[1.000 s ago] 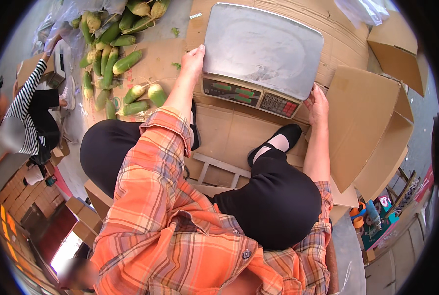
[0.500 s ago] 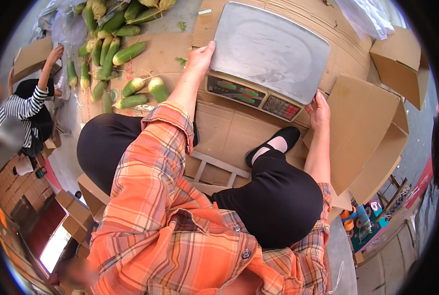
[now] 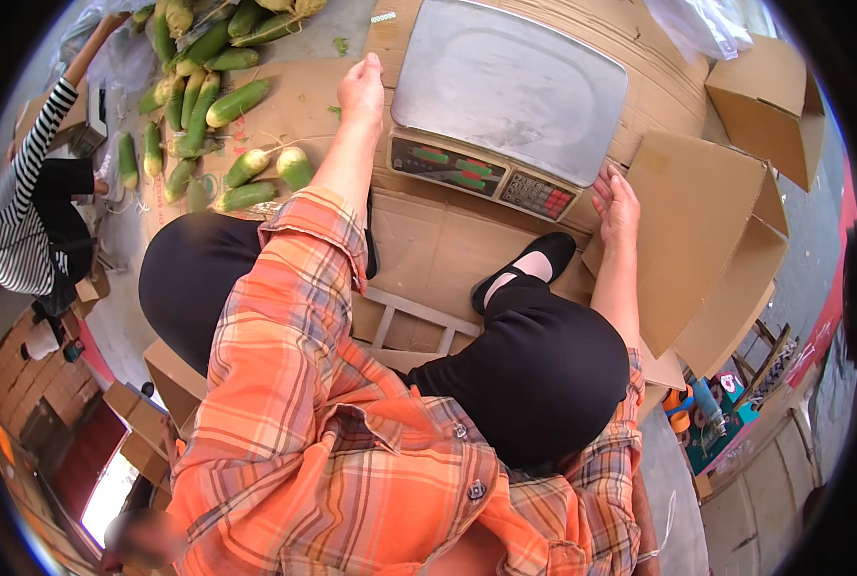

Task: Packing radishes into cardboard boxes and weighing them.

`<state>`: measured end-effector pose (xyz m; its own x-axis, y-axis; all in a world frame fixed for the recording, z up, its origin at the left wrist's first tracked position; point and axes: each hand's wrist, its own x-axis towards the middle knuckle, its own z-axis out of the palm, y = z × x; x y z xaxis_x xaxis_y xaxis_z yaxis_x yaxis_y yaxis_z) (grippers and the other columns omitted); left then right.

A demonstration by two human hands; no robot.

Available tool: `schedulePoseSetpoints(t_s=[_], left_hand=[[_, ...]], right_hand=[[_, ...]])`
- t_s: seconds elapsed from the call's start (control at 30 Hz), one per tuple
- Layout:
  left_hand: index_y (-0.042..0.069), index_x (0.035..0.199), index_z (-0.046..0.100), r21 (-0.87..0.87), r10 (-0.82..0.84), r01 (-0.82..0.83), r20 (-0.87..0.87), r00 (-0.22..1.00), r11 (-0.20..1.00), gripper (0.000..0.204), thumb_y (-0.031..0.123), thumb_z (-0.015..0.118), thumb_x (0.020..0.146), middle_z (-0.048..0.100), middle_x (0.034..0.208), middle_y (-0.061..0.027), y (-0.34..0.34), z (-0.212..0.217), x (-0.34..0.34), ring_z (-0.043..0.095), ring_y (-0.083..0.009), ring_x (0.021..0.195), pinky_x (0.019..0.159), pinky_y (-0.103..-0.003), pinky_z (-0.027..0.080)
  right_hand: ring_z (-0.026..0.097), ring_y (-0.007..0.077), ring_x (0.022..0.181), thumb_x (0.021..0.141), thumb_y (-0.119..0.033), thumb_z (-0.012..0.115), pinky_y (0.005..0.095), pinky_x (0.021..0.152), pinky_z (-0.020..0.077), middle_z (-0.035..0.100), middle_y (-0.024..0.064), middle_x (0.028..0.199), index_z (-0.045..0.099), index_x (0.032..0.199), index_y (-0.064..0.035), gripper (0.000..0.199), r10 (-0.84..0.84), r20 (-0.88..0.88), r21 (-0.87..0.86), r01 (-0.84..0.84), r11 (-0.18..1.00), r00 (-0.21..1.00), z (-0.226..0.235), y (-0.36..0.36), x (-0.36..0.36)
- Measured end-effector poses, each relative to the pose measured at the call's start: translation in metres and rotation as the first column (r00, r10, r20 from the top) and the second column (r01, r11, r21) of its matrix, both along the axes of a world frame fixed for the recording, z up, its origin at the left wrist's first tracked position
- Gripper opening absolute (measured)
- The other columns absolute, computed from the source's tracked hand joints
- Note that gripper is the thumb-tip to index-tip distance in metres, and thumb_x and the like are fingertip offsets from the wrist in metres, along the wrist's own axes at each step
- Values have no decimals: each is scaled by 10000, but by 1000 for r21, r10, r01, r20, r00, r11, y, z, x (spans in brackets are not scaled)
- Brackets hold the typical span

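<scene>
A weighing scale with a broad steel pan (image 3: 510, 86) lies in front of me, its dark display and keypad strip (image 3: 481, 178) facing me. My left hand (image 3: 361, 91) is just off the scale's left edge, a narrow gap between them; it holds nothing, and its fingers are partly hidden from this side. By the near right corner of the scale is my right hand (image 3: 618, 204), open, with the fingers apart and nothing in them. Whether its fingertips still brush the corner I cannot tell. The scale rests on flattened cardboard (image 3: 448, 230).
Long green radishes (image 3: 198, 110) lie in a heap at the far left, several nearer my left arm. Open cardboard boxes (image 3: 692, 230) stand on the right. A metal frame (image 3: 414, 322) lies between my feet. At the left, a person in a striped top (image 3: 25, 230) reaches up.
Both my hands have come away from the scale's edges, the left one leftward and the right one opening. The view has shifted slightly. The person on the left has raised an arm higher.
</scene>
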<state>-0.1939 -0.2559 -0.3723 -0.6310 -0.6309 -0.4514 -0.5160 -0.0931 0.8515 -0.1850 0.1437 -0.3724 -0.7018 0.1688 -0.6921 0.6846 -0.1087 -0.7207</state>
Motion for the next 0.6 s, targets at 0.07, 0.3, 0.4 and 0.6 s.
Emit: schedulePoseSetpoints(t_s=[0.07, 0.3, 0.4, 0.6], left_hand=[[-27, 1016, 612, 46, 103, -98, -139, 985, 994, 341, 285, 560, 888, 632, 912, -63, 10, 25, -13, 551, -130, 848, 789, -270, 437], [99, 1103, 590, -2, -286, 292, -207, 936, 957, 348, 372, 514, 901, 637, 990, -2, 10, 126, -35, 548, -104, 935, 776, -291, 395], [88, 1004, 616, -50, -382, 380, -182, 906, 924, 276, 323, 523, 894, 629, 891, -18, 32, 185, -33, 571, -137, 793, 669, -295, 427], [84, 1130, 594, -204, -736, 707, -165, 657, 677, 338, 328, 514, 909, 637, 981, -20, 42, 269, 9, 555, -107, 929, 791, -259, 402]], right_hand=[[587, 116, 891, 913, -232, 508, 235, 668, 447, 614, 41, 1099, 558, 1180, -102, 301, -37, 15, 89, 36, 995, 999, 3, 5, 6], [586, 88, 839, 898, -193, 529, 230, 648, 456, 633, 27, 1036, 583, 1129, -95, 257, -88, -50, 97, 93, 991, 995, 39, -8, 19], [585, 79, 823, 893, -191, 540, 220, 665, 452, 639, 23, 1008, 590, 1120, -96, 251, -32, -53, 58, 35, 998, 998, 68, -12, 23], [586, 73, 821, 898, -160, 533, 212, 683, 453, 640, 27, 988, 585, 1122, -68, 248, 163, -179, -38, -172, 984, 970, 155, -29, 33]])
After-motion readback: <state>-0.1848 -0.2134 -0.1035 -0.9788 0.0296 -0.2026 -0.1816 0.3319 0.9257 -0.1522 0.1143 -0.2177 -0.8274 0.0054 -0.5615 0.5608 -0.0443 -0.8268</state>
